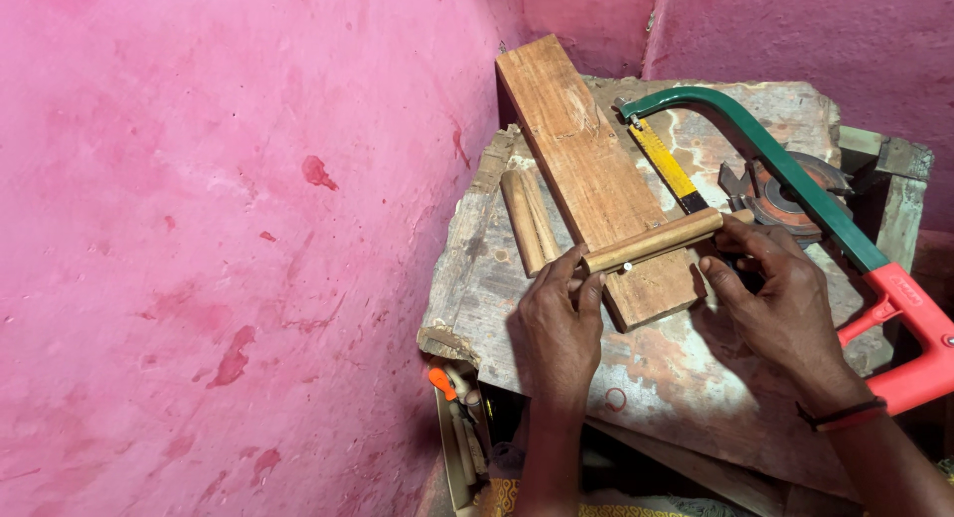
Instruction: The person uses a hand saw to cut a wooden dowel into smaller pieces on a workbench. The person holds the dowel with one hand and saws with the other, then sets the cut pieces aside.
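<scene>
Your left hand [559,323] pinches the near end of a round wooden dowel [653,241], fingers closed on it; your right hand [770,288] grips the far end, thumb and fingers curled around it. The hands sit apart, one at each end, the dowel spanning between them. It lies crosswise on a flat wooden plank [591,174], touching its top face, tilted slightly up toward your right hand. A small pale mark or nail head shows on the dowel just beside your left fingertips; cannot tell which. The plank runs away from your hands toward the pink wall corner, resting on a worn, paint-stained counter [686,378]. Just beyond your left hand, beside the plank, lies a second shorter dowel [528,221], untouched. Beyond your right hand a hacksaw [795,179] with green frame and red-orange handle arches over the counter, its yellow-marked blade angling down behind the held dowel. Under the saw frame sits a toothed circular cutter [785,194]. Below the counter edge, near your left wrist, small tool handles [452,393] poke out, one orange.
</scene>
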